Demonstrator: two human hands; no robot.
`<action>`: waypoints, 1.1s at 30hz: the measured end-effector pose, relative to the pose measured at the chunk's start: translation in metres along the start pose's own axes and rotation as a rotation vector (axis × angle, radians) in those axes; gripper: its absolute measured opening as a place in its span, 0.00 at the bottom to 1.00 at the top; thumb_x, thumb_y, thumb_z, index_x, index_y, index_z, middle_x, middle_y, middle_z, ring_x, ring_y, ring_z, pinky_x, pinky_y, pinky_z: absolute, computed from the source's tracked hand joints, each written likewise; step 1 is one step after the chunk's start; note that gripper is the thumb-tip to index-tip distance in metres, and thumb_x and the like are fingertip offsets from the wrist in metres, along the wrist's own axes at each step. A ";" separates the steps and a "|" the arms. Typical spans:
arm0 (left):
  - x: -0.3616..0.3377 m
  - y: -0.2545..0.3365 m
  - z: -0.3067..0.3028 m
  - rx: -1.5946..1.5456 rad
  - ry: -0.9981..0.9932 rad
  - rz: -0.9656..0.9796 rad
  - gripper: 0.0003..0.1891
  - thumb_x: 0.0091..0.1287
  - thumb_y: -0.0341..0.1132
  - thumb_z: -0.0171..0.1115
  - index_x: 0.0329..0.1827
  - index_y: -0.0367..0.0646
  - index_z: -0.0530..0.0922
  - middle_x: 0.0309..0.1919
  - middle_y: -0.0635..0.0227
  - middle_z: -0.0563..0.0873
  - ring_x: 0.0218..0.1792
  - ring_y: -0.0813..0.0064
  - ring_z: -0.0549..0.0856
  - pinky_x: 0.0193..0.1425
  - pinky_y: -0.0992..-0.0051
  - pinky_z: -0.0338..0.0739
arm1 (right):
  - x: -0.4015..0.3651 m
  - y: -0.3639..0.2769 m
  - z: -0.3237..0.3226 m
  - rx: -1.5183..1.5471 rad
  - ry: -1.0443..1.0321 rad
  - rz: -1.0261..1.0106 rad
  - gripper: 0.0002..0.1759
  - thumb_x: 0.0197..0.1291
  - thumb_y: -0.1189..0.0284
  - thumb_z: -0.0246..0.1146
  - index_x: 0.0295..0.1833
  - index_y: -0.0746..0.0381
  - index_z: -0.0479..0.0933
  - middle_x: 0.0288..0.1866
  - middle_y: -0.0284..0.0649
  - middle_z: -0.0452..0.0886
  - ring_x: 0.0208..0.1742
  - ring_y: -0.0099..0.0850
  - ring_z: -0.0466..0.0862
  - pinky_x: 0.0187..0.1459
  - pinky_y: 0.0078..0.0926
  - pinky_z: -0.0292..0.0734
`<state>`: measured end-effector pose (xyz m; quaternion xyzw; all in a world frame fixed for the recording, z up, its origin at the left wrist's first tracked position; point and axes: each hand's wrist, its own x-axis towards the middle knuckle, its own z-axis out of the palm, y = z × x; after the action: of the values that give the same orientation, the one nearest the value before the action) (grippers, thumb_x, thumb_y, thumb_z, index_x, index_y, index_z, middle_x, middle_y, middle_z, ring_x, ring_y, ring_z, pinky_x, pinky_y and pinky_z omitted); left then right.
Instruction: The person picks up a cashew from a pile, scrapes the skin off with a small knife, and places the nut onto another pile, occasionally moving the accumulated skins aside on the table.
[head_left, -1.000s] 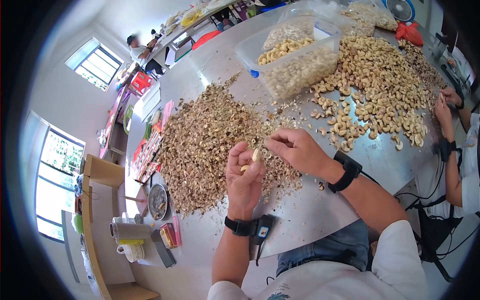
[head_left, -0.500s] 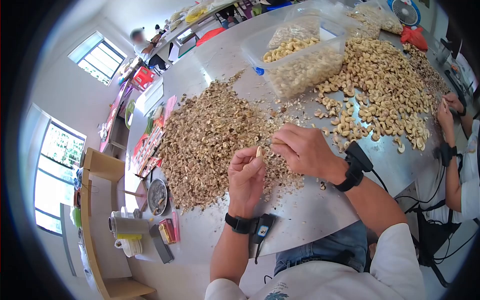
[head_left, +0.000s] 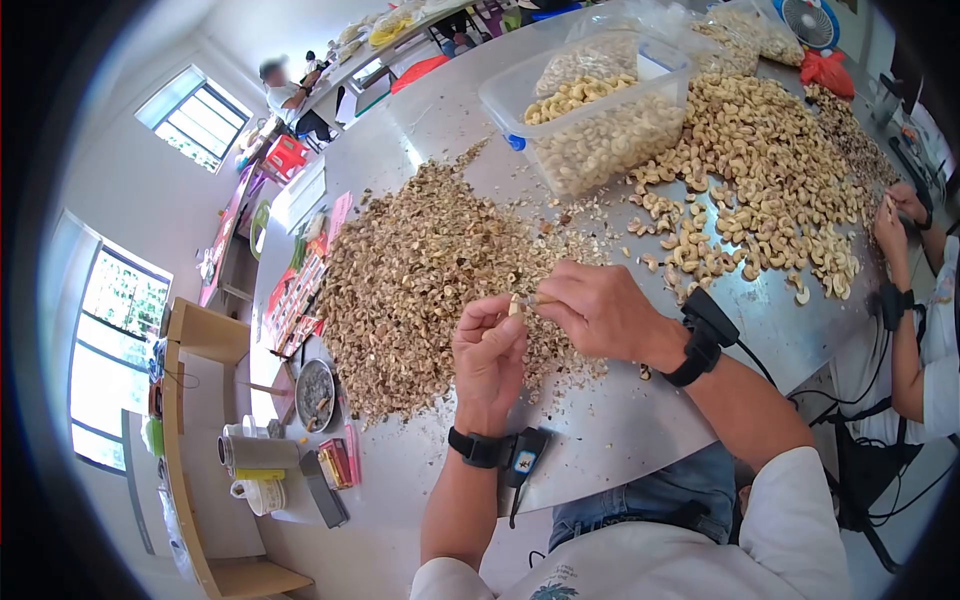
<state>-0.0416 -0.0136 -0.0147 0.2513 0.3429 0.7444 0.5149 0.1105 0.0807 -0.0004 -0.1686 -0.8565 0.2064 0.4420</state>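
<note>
Between the thumb and fingers of my left hand (head_left: 489, 352) a pale cashew nut (head_left: 515, 306) is pinched upright. Close on its right, my right hand (head_left: 608, 312) is closed in a pinch, its fingertips at the nut. A thin, small thing seems to stick out of that pinch, too small to name. Both hands hover over the near right edge of a large heap of brown cashew skins and bits (head_left: 420, 270). To the right lies a wide spread of whole cashews (head_left: 765, 165) on the metal table (head_left: 600, 430).
A clear plastic tub (head_left: 605, 150) with cashews stands behind my hands, with bagged nuts beside it. A metal bowl (head_left: 315, 393) sits at the left edge. On the right, another person's hands (head_left: 893, 222) hold something small. One more person (head_left: 288, 95) sits far back.
My right hand has moved slightly left and down, bringing its fingertips up to the cashew. My left hand has hardly moved and keeps its pinch on the nut.
</note>
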 end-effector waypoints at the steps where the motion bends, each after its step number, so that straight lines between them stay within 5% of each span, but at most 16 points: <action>1: 0.000 0.000 0.000 0.006 -0.011 0.003 0.11 0.62 0.19 0.59 0.46 0.38 0.77 0.34 0.65 0.82 0.21 0.82 0.73 0.22 0.85 0.66 | -0.001 0.005 0.005 0.004 0.043 -0.004 0.06 0.53 0.72 0.64 0.31 0.62 0.75 0.30 0.39 0.76 0.30 0.41 0.79 0.29 0.36 0.74; 6: 0.000 0.002 0.002 -0.049 -0.049 -0.019 0.14 0.64 0.20 0.57 0.52 0.38 0.76 0.40 0.60 0.82 0.25 0.81 0.76 0.27 0.85 0.72 | 0.000 0.018 0.001 0.033 0.042 0.219 0.08 0.56 0.70 0.61 0.28 0.63 0.74 0.28 0.44 0.76 0.31 0.46 0.78 0.32 0.41 0.73; 12: 0.001 0.002 0.021 -0.199 0.248 -0.113 0.20 0.67 0.22 0.54 0.63 0.36 0.67 0.44 0.54 0.81 0.32 0.74 0.78 0.35 0.81 0.74 | 0.002 0.015 -0.001 0.129 -0.008 0.294 0.10 0.56 0.69 0.62 0.29 0.64 0.74 0.25 0.47 0.74 0.28 0.47 0.75 0.30 0.39 0.69; 15: 0.002 0.000 0.008 -0.238 0.113 -0.114 0.20 0.68 0.23 0.53 0.64 0.35 0.66 0.44 0.53 0.81 0.35 0.72 0.79 0.39 0.77 0.77 | 0.001 0.019 -0.001 0.148 0.027 0.316 0.10 0.55 0.71 0.64 0.30 0.67 0.74 0.24 0.46 0.73 0.25 0.43 0.73 0.28 0.35 0.67; 26: 0.001 0.002 0.008 -0.104 0.089 -0.099 0.14 0.67 0.23 0.56 0.56 0.35 0.73 0.45 0.58 0.82 0.33 0.75 0.81 0.33 0.81 0.75 | 0.002 0.014 -0.002 0.123 -0.112 0.279 0.14 0.58 0.65 0.62 0.28 0.64 0.74 0.26 0.47 0.75 0.31 0.48 0.77 0.33 0.42 0.71; 29: 0.001 0.002 0.007 -0.062 0.088 -0.112 0.11 0.67 0.23 0.57 0.51 0.37 0.75 0.45 0.57 0.83 0.31 0.77 0.81 0.30 0.83 0.74 | 0.001 0.015 0.001 0.157 -0.048 0.220 0.12 0.59 0.68 0.62 0.30 0.66 0.74 0.25 0.46 0.73 0.28 0.44 0.74 0.30 0.37 0.67; 33: 0.004 0.000 0.000 -0.056 0.091 -0.148 0.06 0.67 0.25 0.58 0.46 0.40 0.77 0.46 0.57 0.84 0.26 0.79 0.79 0.27 0.85 0.71 | 0.001 0.013 0.001 0.122 -0.012 0.174 0.11 0.62 0.67 0.58 0.31 0.64 0.75 0.29 0.45 0.77 0.32 0.48 0.78 0.33 0.42 0.72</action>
<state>-0.0431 -0.0100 -0.0150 0.1765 0.3627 0.7243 0.5591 0.1107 0.0921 -0.0067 -0.2139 -0.8271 0.2967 0.4267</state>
